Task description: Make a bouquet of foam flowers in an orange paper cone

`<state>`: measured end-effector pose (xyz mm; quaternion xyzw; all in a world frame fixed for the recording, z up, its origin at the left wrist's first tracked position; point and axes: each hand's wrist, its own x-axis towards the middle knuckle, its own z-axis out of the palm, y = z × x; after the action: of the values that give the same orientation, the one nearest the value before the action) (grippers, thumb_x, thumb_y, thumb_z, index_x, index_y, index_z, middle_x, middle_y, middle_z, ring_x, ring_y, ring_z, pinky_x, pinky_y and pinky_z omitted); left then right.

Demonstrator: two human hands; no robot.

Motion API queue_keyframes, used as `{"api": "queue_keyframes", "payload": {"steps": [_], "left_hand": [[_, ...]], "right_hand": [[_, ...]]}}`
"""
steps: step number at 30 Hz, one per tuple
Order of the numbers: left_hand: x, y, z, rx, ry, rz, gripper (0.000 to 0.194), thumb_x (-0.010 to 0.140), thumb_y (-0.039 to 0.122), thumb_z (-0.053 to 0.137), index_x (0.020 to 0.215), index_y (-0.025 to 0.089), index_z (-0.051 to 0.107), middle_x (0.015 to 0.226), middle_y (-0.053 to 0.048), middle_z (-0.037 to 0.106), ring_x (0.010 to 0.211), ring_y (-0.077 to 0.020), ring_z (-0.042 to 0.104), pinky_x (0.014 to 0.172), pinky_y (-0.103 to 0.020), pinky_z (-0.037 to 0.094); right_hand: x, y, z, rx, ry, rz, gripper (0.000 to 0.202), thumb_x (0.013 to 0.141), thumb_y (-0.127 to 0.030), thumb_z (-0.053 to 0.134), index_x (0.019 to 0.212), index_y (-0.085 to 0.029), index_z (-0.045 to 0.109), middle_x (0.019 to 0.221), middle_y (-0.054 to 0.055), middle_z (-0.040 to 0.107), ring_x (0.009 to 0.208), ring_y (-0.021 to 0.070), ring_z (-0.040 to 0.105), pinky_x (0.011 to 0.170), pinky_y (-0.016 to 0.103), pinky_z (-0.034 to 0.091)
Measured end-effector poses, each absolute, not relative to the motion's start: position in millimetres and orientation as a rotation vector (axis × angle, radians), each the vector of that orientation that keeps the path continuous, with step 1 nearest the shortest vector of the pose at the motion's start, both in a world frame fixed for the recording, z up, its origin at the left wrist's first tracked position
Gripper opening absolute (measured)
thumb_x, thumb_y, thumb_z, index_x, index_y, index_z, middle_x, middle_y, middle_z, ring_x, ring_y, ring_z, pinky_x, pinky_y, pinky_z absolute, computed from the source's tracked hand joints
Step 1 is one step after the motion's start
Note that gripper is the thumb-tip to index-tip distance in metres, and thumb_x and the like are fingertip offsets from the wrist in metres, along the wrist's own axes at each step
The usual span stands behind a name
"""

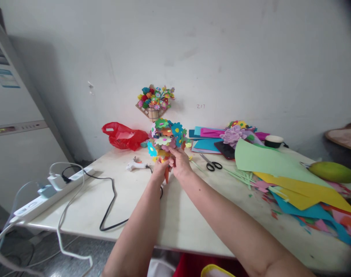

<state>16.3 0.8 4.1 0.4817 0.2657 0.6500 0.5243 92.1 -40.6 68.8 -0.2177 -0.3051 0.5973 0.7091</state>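
Note:
A bouquet of colourful craft flowers (164,140) stands upright over the middle of the table, with an orange cone-shaped base (166,175) pointing down. My left hand (160,168) is closed around its lower part. From the other side my right hand (179,161) grips it just under the flowers, its thumb and fingers close against the blooms. Some of the fingertips and the part of the base between them are hidden. Behind the hands on the left lies a white glue gun (136,165); black-handled scissors (213,165) lie to the right.
Coloured foam sheets (268,157) and scraps cover the right side, with thin green stems (240,177) beside them. A red plastic bag (123,136) sits at the back left. A power strip (57,188) with cables (106,215) runs along the left. A flower basket (154,113) hangs on the wall.

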Motion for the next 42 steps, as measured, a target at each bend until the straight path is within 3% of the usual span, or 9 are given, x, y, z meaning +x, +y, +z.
{"api": "queue_keyframes", "payload": {"steps": [7, 14, 19, 33, 42], "left_hand": [[15.7, 0.7, 5.7, 1.175, 0.637, 1.536, 0.026, 0.053, 0.027, 0.072, 0.065, 0.017, 0.052, 0.053, 0.005, 0.05, 0.042, -0.0053, 0.042, 0.04, -0.019, 0.031], [15.2, -3.8, 9.5, 1.135, 0.647, 1.549, 0.029, 0.053, 0.029, 0.074, 0.067, 0.017, 0.051, 0.049, 0.006, 0.049, 0.04, -0.0058, 0.044, 0.04, -0.018, 0.032], [14.5, -3.9, 9.5, 1.158, 0.638, 1.53, 0.029, 0.054, 0.03, 0.074, 0.069, 0.017, 0.052, 0.05, 0.005, 0.052, 0.039, -0.0062, 0.046, 0.04, -0.019, 0.033], [13.6, -1.1, 7.2, 1.189, 0.645, 1.549, 0.029, 0.055, 0.031, 0.072, 0.065, 0.017, 0.049, 0.046, 0.007, 0.047, 0.038, -0.0066, 0.044, 0.041, -0.02, 0.033], [14.4, 0.6, 6.6, 1.238, 0.619, 1.593, 0.037, 0.053, 0.036, 0.078, 0.069, 0.016, 0.051, 0.049, 0.005, 0.049, 0.039, -0.0061, 0.042, 0.039, -0.02, 0.03]], "right_hand": [[92.9, -38.4, 69.9, -0.509, -0.743, 1.281, 0.026, 0.055, -0.033, 0.075, 0.055, -0.017, 0.053, 0.047, -0.005, 0.057, 0.029, 0.0012, 0.028, 0.03, 0.02, 0.014], [91.7, -48.3, 66.9, -0.481, -0.727, 1.311, 0.028, 0.049, -0.029, 0.078, 0.053, -0.018, 0.053, 0.039, -0.012, 0.037, 0.034, 0.0013, 0.021, 0.033, 0.019, 0.013], [91.3, -52.7, 62.6, -0.557, -0.753, 1.264, 0.026, 0.049, -0.033, 0.078, 0.057, -0.017, 0.06, 0.042, -0.009, 0.043, 0.037, 0.0025, 0.026, 0.035, 0.02, 0.015], [100.2, -50.5, 49.8, -0.528, -1.02, 1.111, 0.021, 0.06, -0.036, 0.075, 0.058, -0.017, 0.066, 0.042, -0.009, 0.038, 0.037, 0.0046, 0.031, 0.037, 0.022, 0.022], [107.5, -42.7, 59.1, -0.562, -1.008, 1.119, 0.024, 0.056, -0.035, 0.074, 0.067, -0.017, 0.064, 0.05, -0.006, 0.054, 0.038, 0.0053, 0.036, 0.035, 0.02, 0.023]]}}
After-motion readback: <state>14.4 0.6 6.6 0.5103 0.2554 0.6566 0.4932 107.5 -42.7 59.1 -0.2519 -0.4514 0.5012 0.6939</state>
